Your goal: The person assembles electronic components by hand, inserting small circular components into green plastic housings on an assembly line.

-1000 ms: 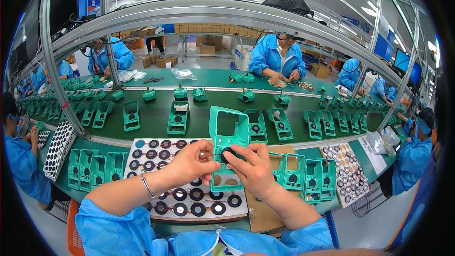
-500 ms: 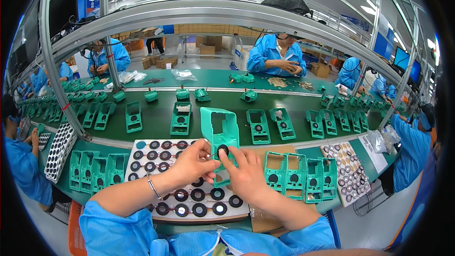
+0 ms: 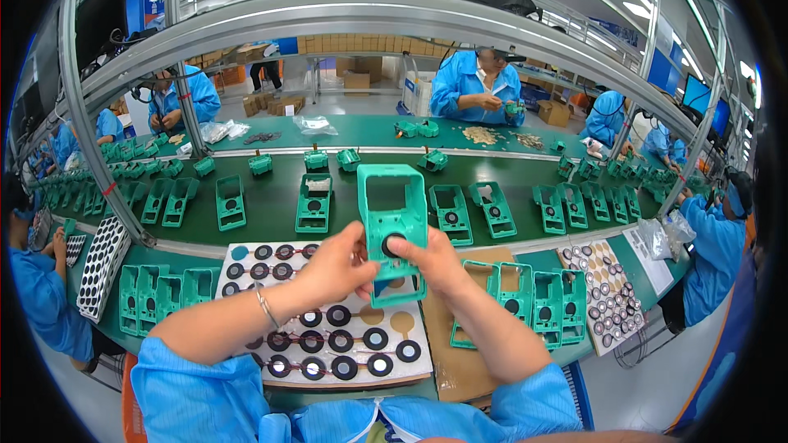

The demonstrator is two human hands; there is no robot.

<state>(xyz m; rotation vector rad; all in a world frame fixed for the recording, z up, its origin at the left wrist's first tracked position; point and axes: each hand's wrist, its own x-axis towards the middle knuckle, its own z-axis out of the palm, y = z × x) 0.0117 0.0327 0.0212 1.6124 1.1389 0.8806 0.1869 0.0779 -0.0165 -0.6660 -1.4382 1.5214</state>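
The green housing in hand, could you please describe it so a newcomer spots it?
Find the dark-green belt, then, before its middle, the foreground left hand and right hand. Between them is the green housing. Unlike nearby housings, it is held up, thumb on its black disc.

The left hand point(image 3: 336, 269) and right hand point(image 3: 437, 261) hold a green housing point(image 3: 394, 223) between them, its large window uppermost; the right thumb lies on the housing's black disc point(image 3: 387, 243); below, a white tray point(image 3: 419, 368) bears rows of dark rings point(image 3: 375, 339); more housings point(image 3: 546, 309) stand to the right, near a board point(image 3: 568, 253) of small round parts point(image 3: 612, 308); beyond, a belt point(image 3: 279, 209) carries others; across it, a co-worker point(image 3: 468, 86) in blue holds a small green part point(image 3: 514, 107); a metal beam point(image 3: 328, 25) crosses above.
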